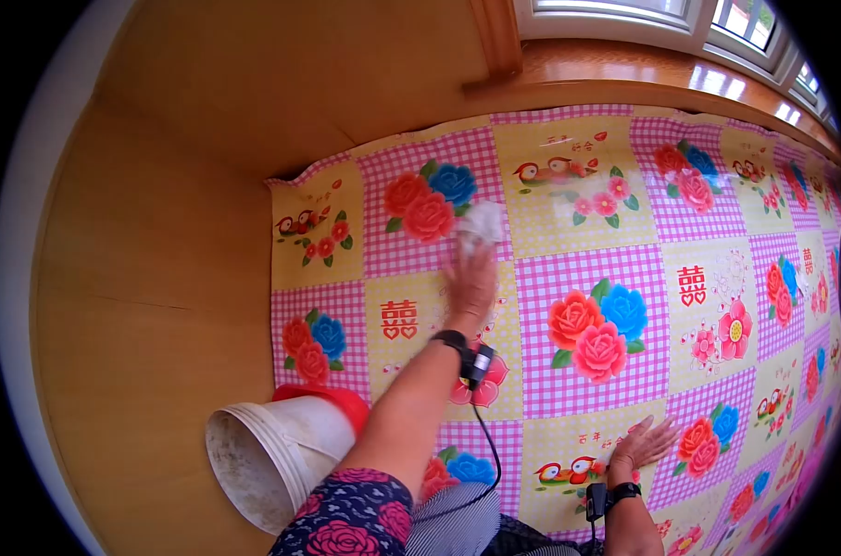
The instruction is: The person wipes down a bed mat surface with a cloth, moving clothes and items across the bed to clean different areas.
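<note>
My left hand (470,285) is stretched forward over the patterned sheet (583,218), its fingers on a crumpled white cloth (481,223) that lies against the pink checks beside a blue rose print. Motion blurs the fingers a little. Lower right, my right hand (641,448) rests flat on the sheet with its fingers spread and nothing in it, next to a print of two birds. Both wrists carry a black strap with a small device and a cable.
A white bucket (270,456) lies tipped at the lower left, its dirty open end facing left, with a red object (332,400) behind it. Wooden panels (152,306) stand at the left and back. A glossy wooden sill (615,72) runs below the windows (745,20).
</note>
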Demonstrator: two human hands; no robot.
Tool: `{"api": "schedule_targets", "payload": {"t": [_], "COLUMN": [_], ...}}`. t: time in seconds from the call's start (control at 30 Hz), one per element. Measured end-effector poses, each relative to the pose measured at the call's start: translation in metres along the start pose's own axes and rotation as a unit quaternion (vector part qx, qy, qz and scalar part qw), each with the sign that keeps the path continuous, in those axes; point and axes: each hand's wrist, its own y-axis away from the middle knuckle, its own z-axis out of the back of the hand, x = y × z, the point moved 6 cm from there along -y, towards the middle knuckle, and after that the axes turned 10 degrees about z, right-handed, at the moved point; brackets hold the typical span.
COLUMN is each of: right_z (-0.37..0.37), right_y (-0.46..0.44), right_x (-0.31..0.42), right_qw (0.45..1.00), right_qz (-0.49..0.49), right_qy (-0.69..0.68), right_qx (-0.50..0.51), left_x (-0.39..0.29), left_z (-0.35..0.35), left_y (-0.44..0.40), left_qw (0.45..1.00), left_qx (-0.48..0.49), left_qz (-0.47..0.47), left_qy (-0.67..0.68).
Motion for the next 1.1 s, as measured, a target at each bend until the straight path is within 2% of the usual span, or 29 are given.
{"api": "schedule_targets", "payload": {"t": [0.03, 0.07, 0.13, 0.17, 0.2, 0.23, 0.27, 0.33, 0.43, 0.47, 0.5, 0.57, 0.6, 0.63, 0.67, 0.7, 0.73, 0.77, 0.8, 0.83, 0.87, 0.97, 1.0, 1.1], "right_z": [0.001, 0.003, 0.003, 0.0, -0.002, -0.004, -0.003, -0.002, -0.001, -0.004, -0.007, -0.008, -0.009, -0.01, -0.008, -0.006, -0.006, -0.006, -0.006, -0.008, -0.004, -0.009, -0.011, -0.013], "right_y": [-0.001, -0.001, 0.0, 0.0, 0.002, 0.003, 0.002, 0.003, 0.001, 0.002, 0.003, 0.004, 0.004, 0.003, 0.002, 0.002, 0.002, 0.003, 0.004, 0.003, 0.002, 0.003, 0.003, 0.005], "right_x": [0.001, 0.001, 0.001, -0.001, 0.0, 0.001, 0.001, -0.001, -0.001, -0.003, -0.003, -0.004, -0.004, -0.005, -0.004, -0.004, -0.003, -0.003, -0.003, -0.004, -0.002, -0.006, -0.007, -0.009], "right_qw": [1.0, 0.999, 0.998, 0.998, 0.998, 0.999, 0.999, 1.0, 1.0, 1.0, 1.0, 1.0, 0.999, 0.998, 0.999, 0.999, 1.0, 1.0, 0.999, 0.999, 1.0, 0.999, 0.999, 0.999], "right_qz": [0.01, 0.02, 0.028, 0.028, 0.028, 0.022, 0.017, 0.011, 0.007, 0.002, -0.004, -0.004, -0.01, -0.017, -0.006, 0.003, 0.014, 0.01, 0.007, 0.004, 0.023, 0.029, 0.028, 0.019], "right_qy": [-0.004, -0.006, -0.007, -0.005, -0.004, -0.006, -0.007, -0.007, -0.007, -0.009, -0.011, -0.004, 0.002, 0.008, 0.004, 0.001, -0.004, -0.001, 0.002, 0.005, 0.002, -0.009, -0.007, -0.002], "right_qx": [-0.017, -0.032, -0.05, -0.051, -0.052, -0.04, -0.029, -0.014, -0.001, 0.005, 0.01, 0.018, 0.042, 0.064, 0.048, 0.033, 0.017, 0.025, 0.034, 0.041, 0.002, 0.012, 0.016, 0.034], "left_x": [0.041, 0.073, 0.151, 0.204, 0.241, 0.277, 0.361, 0.328, 0.358, 0.363, 0.364, 0.322, 0.317, 0.319, 0.299, 0.232, 0.187, 0.132, 0.085, 0.046, 0.025, 0.016, 0.038, 0.148], "left_z": [-0.01, 0.012, 0.023, 0.017, 0.031, 0.046, 0.011, 0.118, 0.108, 0.102, 0.084, 0.061, 0.039, 0.008, -0.03, -0.027, -0.046, -0.052, -0.057, -0.058, -0.053, -0.041, -0.028, -0.038], "left_y": [-0.005, -0.012, -0.005, 0.009, 0.021, 0.035, 0.077, 0.075, 0.1, 0.096, 0.082, 0.04, 0.014, -0.007, -0.041, -0.074, -0.094, -0.115, -0.125, -0.12, -0.11, -0.123, -0.126, -0.144], "left_qw": [1.0, 0.996, 0.992, 0.971, 0.972, 0.955, 0.907, 0.786, 0.763, 0.762, 0.79, 0.814, 0.908, 0.901, 0.935, 0.967, 0.955, 0.975, 0.97, 0.984, 0.964, 0.97, 0.979, 0.983], "left_qx": [0.004, -0.002, 0.003, 0.052, -0.001, -0.037, 0.007, 0.126, 0.131, 0.131, 0.185, 0.292, 0.102, -0.101, -0.065, -0.026, 0.013, 0.122, 0.228, 0.108, -0.015, 0.057, 0.025, 0.072], "left_qz": [0.019, 0.08, 0.12, 0.22, 0.224, 0.276, 0.36, 0.564, 0.58, 0.564, 0.483, 0.307, 0.377, 0.406, 0.307, 0.192, 0.144, 0.111, 0.077, -0.018, -0.112, -0.145, -0.131, 0.091], "left_qy": [0.015, 0.047, -0.038, -0.083, -0.067, -0.102, -0.217, -0.218, -0.254, -0.289, -0.328, -0.398, -0.151, 0.112, 0.166, 0.165, 0.259, 0.151, 0.04, 0.142, 0.239, 0.186, 0.157, 0.141]}}
